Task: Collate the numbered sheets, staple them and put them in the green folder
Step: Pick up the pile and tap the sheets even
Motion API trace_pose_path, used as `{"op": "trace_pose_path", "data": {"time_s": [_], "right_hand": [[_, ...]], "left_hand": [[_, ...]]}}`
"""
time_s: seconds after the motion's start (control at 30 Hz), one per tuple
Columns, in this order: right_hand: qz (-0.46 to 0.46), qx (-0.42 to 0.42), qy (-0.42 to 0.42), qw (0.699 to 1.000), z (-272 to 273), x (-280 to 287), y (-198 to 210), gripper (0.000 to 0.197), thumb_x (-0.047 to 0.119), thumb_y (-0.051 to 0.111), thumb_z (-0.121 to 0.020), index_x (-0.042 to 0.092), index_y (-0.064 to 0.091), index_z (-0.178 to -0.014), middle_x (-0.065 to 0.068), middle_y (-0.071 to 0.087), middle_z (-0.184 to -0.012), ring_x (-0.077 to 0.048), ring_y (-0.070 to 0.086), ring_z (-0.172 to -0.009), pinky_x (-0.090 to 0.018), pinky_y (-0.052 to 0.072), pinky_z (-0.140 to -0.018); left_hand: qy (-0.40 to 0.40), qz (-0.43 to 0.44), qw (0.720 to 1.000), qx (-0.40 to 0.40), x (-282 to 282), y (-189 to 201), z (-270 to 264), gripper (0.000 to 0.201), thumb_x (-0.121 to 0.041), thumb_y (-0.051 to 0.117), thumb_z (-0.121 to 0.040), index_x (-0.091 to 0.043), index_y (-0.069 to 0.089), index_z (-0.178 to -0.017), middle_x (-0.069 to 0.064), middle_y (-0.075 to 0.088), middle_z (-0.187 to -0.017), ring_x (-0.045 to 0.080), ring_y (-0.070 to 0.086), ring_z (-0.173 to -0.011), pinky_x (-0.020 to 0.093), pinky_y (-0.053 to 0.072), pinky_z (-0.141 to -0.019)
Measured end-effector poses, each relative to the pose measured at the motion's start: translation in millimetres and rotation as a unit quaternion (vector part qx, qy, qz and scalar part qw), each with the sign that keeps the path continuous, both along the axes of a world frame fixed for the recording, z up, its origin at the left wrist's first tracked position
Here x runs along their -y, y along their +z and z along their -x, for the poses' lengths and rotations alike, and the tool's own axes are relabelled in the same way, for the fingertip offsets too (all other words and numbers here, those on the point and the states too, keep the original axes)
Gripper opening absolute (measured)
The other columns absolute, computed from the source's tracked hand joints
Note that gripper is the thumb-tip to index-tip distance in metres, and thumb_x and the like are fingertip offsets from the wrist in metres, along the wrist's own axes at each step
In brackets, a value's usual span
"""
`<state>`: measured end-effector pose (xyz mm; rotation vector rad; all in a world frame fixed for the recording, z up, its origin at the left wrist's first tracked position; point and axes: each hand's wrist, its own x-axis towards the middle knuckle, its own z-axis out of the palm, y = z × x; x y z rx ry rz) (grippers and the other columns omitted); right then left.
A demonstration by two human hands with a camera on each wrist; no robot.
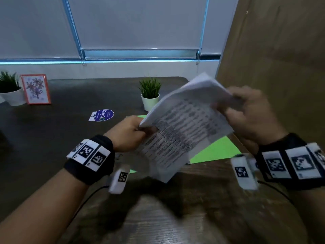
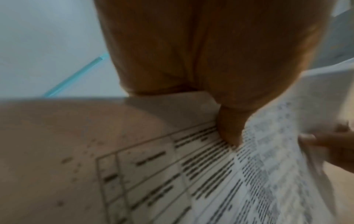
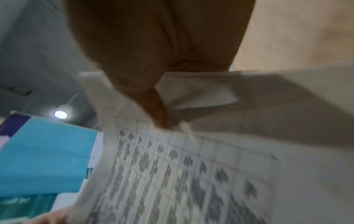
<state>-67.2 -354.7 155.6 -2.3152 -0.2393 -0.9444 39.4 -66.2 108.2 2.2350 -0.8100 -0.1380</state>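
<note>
Dark wooden desk (image 1: pixel 52 138): white printed table sheets (image 1: pixel 184 131) are being held aloft.
Left hand (image 1: pixel 130 133) and right hand (image 1: pixel 249 111) are pinching opposite edges; flat green paper folder (image 1: pixel 216 150) is lying directly beneath.

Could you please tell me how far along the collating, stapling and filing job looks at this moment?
Early to midway. Gathered: the printed sheets are off the table, held in the air by the left hand and right hand. In hand: sorting them; the page order is too blurred to check. Left: no stapler is visible, and the green folder lies on the table beneath, not yet holding them.
</note>
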Motion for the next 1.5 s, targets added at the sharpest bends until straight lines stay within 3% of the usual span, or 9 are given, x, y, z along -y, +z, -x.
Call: {"op": "trace_pose_path", "data": {"time_s": [0.07, 0.17, 0.27, 0.53, 0.83, 1.0, 1.23, 1.4, 1.5], "right_hand": [[-0.099, 0.067, -0.096, 0.988, -19, 5, 1, 0.048, 0.033, 0.079, -0.074, 0.032, 0.057, -0.116, 0.007, 0.066, -0.101, -0.003, 0.062, -0.094, -0.026, 0.049, -0.085], [-0.387, -0.110, 0.031, 0.915, -37, -2, -27, 0.100, 0.033, 0.093, -0.058, 0.027, 0.037, -0.140, -0.003, 0.064, -0.128, -0.014, 0.065, -0.112, -0.039, 0.053, -0.093], [-0.463, -0.319, 0.171, 0.809, -34, -29, -73, 0.073, 0.021, 0.084, -0.068, 0.010, 0.052, -0.133, -0.012, 0.066, -0.128, -0.028, 0.064, -0.116, -0.052, 0.049, -0.101], [-0.310, -0.141, 0.127, 0.932, -38, -62, -85, 0.013, 0.012, 0.063, -0.095, 0.007, 0.071, -0.104, -0.014, 0.074, -0.103, -0.020, 0.071, -0.095, -0.034, 0.055, -0.080], [-0.330, -0.276, 0.100, 0.897, -30, -60, -175, 0.023, 0.013, 0.065, -0.093, 0.035, 0.067, -0.097, 0.020, 0.071, -0.102, -0.004, 0.067, -0.104, -0.035, 0.052, -0.098], [-0.369, -0.211, 0.128, 0.896, -38, -56, -159, 0.024, 0.011, 0.065, -0.093, 0.033, 0.069, -0.102, 0.012, 0.072, -0.111, -0.009, 0.066, -0.109, -0.030, 0.052, -0.094], [-0.274, -0.378, 0.059, 0.882, -33, -53, -198, 0.024, 0.014, 0.068, -0.091, 0.019, 0.066, -0.115, 0.002, 0.070, -0.113, -0.015, 0.065, -0.108, -0.035, 0.050, -0.100], [-0.197, -0.424, 0.065, 0.882, -29, -45, -183, 0.019, 0.011, 0.075, -0.085, 0.016, 0.075, -0.103, 0.004, 0.076, -0.103, -0.008, 0.072, -0.089, -0.027, 0.057, -0.081], [-0.278, -0.415, 0.084, 0.862, -22, -46, -170, 0.017, 0.004, 0.071, -0.087, 0.010, 0.072, -0.103, -0.004, 0.078, -0.090, -0.019, 0.075, -0.075, -0.025, 0.057, -0.062]], "left_hand": [[0.025, 0.127, 0.990, -0.062, -3, -5, 4, 0.020, -0.018, 0.061, -0.098, -0.014, 0.074, -0.084, -0.003, 0.077, -0.084, 0.007, 0.070, -0.077, 0.031, 0.059, -0.074], [0.039, 0.231, 0.959, -0.158, -11, -21, 7, 0.021, -0.022, 0.058, -0.095, -0.008, 0.073, -0.101, 0.001, 0.078, -0.099, 0.013, 0.074, -0.094, 0.023, 0.059, -0.078], [0.068, 0.290, 0.933, -0.204, -7, -45, 9, 0.027, -0.029, 0.060, -0.092, -0.008, 0.074, -0.101, 0.007, 0.077, -0.104, 0.023, 0.072, -0.104, 0.033, 0.058, -0.090], [0.137, 0.447, 0.875, -0.129, 1, -59, 13, 0.016, -0.026, 0.077, -0.080, -0.029, 0.078, -0.095, -0.001, 0.077, -0.108, 0.019, 0.071, -0.106, 0.042, 0.055, -0.092], [0.212, 0.239, 0.916, -0.245, 8, -121, 25, 0.014, -0.039, 0.074, -0.088, -0.026, 0.071, -0.091, -0.014, 0.071, -0.090, 0.007, 0.068, -0.093, 0.019, 0.050, -0.075], [0.161, 0.310, 0.925, -0.151, 7, -104, 19, 0.012, -0.033, 0.067, -0.093, -0.038, 0.072, -0.084, -0.016, 0.074, -0.086, -0.001, 0.067, -0.084, 0.023, 0.055, -0.075], [0.240, 0.277, 0.916, -0.160, 8, -135, 20, 0.010, -0.026, 0.069, -0.093, -0.022, 0.072, -0.084, -0.010, 0.073, -0.082, 0.006, 0.070, -0.080, 0.018, 0.055, -0.069], [0.216, 0.249, 0.929, -0.166, -9, -125, 10, 0.042, -0.034, 0.066, -0.095, -0.006, 0.058, -0.065, 0.009, 0.049, -0.061, 0.019, 0.045, -0.059, 0.032, 0.038, -0.058], [0.227, 0.271, 0.915, -0.194, -23, -123, 7, 0.038, -0.033, 0.067, -0.094, 0.003, 0.069, -0.082, 0.005, 0.069, -0.071, 0.021, 0.066, -0.066, 0.034, 0.051, -0.067]]}}
